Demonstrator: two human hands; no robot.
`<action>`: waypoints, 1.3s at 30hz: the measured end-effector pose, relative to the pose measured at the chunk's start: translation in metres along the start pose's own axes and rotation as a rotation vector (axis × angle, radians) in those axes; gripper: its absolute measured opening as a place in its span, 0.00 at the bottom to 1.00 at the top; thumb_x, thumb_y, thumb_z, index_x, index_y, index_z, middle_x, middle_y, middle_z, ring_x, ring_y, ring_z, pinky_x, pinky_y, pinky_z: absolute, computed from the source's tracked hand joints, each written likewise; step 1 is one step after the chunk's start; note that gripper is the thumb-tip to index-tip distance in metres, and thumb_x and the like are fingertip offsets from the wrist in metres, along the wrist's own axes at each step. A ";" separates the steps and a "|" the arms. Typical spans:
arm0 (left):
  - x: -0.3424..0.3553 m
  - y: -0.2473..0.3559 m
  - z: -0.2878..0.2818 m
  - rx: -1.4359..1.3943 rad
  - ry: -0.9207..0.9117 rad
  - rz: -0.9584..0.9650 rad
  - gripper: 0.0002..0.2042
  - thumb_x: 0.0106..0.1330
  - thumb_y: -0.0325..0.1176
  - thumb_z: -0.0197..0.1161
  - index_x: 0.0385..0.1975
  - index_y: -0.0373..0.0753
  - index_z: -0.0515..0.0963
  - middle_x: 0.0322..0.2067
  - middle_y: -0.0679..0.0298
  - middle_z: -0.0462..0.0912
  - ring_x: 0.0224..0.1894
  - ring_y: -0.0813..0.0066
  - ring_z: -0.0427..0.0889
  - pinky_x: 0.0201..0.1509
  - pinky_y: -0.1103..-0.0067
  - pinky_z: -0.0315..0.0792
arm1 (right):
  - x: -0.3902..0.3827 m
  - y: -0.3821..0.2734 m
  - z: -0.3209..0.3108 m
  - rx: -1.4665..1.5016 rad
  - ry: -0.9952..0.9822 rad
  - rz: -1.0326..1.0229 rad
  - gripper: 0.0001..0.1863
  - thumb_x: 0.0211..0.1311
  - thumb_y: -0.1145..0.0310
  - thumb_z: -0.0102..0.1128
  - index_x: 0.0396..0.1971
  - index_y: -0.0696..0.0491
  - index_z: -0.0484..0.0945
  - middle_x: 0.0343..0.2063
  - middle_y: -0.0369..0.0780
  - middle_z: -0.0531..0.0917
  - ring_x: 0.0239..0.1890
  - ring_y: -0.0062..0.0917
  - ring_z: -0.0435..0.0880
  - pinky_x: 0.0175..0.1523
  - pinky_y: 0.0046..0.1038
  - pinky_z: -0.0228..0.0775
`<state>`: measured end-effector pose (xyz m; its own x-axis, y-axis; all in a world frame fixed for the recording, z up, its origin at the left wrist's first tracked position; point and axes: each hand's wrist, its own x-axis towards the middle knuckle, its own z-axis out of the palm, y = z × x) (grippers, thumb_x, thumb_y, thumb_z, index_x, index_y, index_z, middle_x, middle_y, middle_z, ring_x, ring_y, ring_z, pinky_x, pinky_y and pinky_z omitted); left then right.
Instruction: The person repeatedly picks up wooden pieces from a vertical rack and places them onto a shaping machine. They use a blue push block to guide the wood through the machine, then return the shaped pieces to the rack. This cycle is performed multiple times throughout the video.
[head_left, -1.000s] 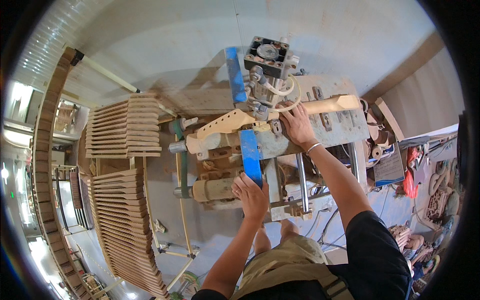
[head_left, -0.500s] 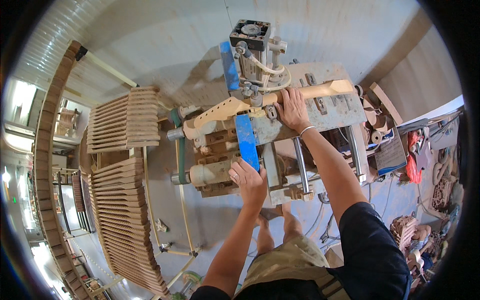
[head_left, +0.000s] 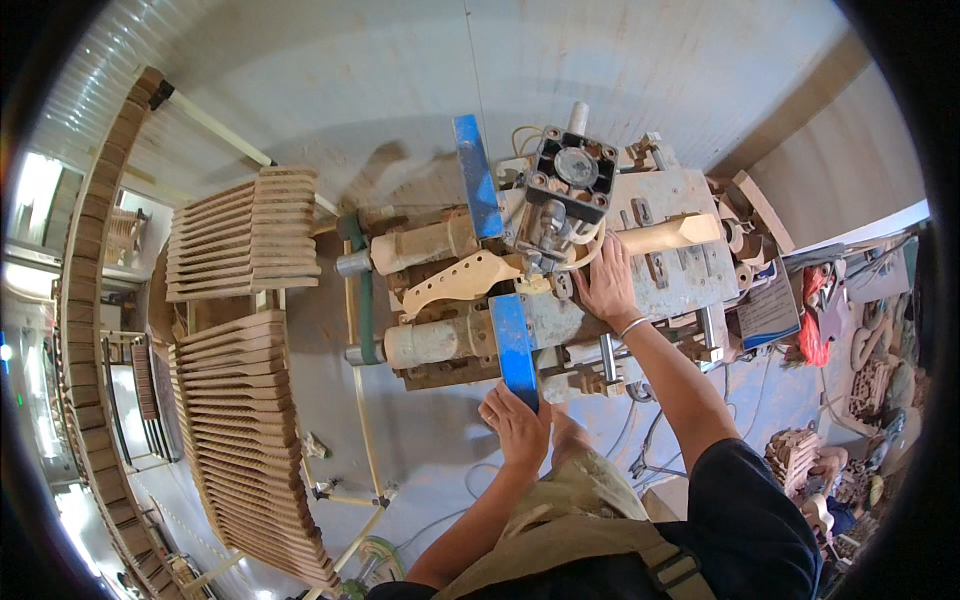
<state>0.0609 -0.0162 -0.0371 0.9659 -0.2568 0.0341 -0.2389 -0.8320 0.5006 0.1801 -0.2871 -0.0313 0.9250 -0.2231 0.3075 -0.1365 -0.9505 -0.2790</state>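
Pale wood blank [head_left: 470, 280] is lying across the machine bed [head_left: 690, 275], under the clamp head [head_left: 570, 175]; right hand [head_left: 607, 285] is pressing flat on it, fingers spread; left hand [head_left: 517, 425] is gripping the blue bar [head_left: 514, 345]; best keeping the piece seated squarely, fingers well apart from the clamp.

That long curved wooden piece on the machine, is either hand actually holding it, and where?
The right hand presses on the long curved pale wooden piece near its middle, beside the clamp. The left hand touches the blue metal bar's lower end.
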 end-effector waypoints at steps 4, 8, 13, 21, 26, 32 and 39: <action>-0.005 -0.013 0.011 0.017 -0.031 0.021 0.38 0.65 0.37 0.71 0.66 0.21 0.59 0.54 0.41 0.66 0.54 0.39 0.66 0.62 0.48 0.61 | 0.004 -0.002 0.000 0.029 0.006 -0.031 0.31 0.64 0.62 0.65 0.63 0.63 0.68 0.60 0.55 0.72 0.69 0.52 0.67 0.77 0.52 0.53; -0.002 0.004 -0.001 0.004 0.041 -0.008 0.37 0.65 0.37 0.71 0.66 0.23 0.60 0.54 0.41 0.67 0.52 0.40 0.68 0.59 0.51 0.65 | -0.001 0.030 -0.004 0.051 -0.154 -0.047 0.34 0.58 0.71 0.68 0.64 0.63 0.68 0.62 0.55 0.72 0.70 0.53 0.66 0.75 0.50 0.57; 0.004 0.012 -0.016 -0.042 0.027 -0.037 0.37 0.64 0.38 0.72 0.66 0.24 0.61 0.53 0.41 0.68 0.54 0.41 0.70 0.58 0.53 0.66 | 0.022 0.065 -0.028 0.043 -0.324 -0.141 0.35 0.54 0.75 0.70 0.62 0.65 0.67 0.57 0.55 0.73 0.62 0.54 0.71 0.70 0.51 0.63; 0.006 0.017 -0.013 -0.077 -0.074 -0.136 0.39 0.61 0.42 0.73 0.66 0.27 0.62 0.54 0.43 0.69 0.55 0.40 0.69 0.62 0.50 0.62 | 0.053 0.130 -0.009 0.073 -0.456 -0.640 0.28 0.60 0.63 0.74 0.54 0.62 0.77 0.45 0.55 0.83 0.46 0.54 0.82 0.59 0.52 0.74; 0.003 0.012 -0.019 -0.178 0.127 -0.063 0.40 0.63 0.46 0.73 0.69 0.31 0.62 0.57 0.43 0.70 0.58 0.40 0.71 0.64 0.52 0.64 | 0.056 0.096 -0.025 0.170 -0.339 -0.825 0.37 0.57 0.60 0.78 0.63 0.60 0.72 0.49 0.52 0.82 0.46 0.53 0.83 0.49 0.45 0.79; 0.027 0.028 -0.064 -0.814 0.198 -0.154 0.33 0.68 0.50 0.74 0.65 0.34 0.69 0.54 0.51 0.77 0.56 0.57 0.79 0.63 0.65 0.73 | 0.029 -0.070 -0.134 0.362 -0.852 -0.459 0.20 0.59 0.67 0.73 0.49 0.55 0.78 0.34 0.51 0.84 0.36 0.51 0.86 0.39 0.46 0.77; 0.079 -0.037 -0.188 -1.895 0.173 -0.874 0.22 0.69 0.50 0.73 0.48 0.38 0.76 0.39 0.62 0.82 0.40 0.69 0.84 0.47 0.72 0.80 | -0.020 -0.217 -0.153 0.447 -0.888 -0.343 0.26 0.63 0.67 0.71 0.58 0.57 0.71 0.45 0.56 0.83 0.44 0.58 0.85 0.45 0.50 0.79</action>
<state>0.1649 0.0870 0.1094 0.7672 -0.0360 -0.6404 0.4414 0.7541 0.4864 0.1371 -0.1091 0.1622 0.8414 0.4536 -0.2937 0.1579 -0.7262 -0.6691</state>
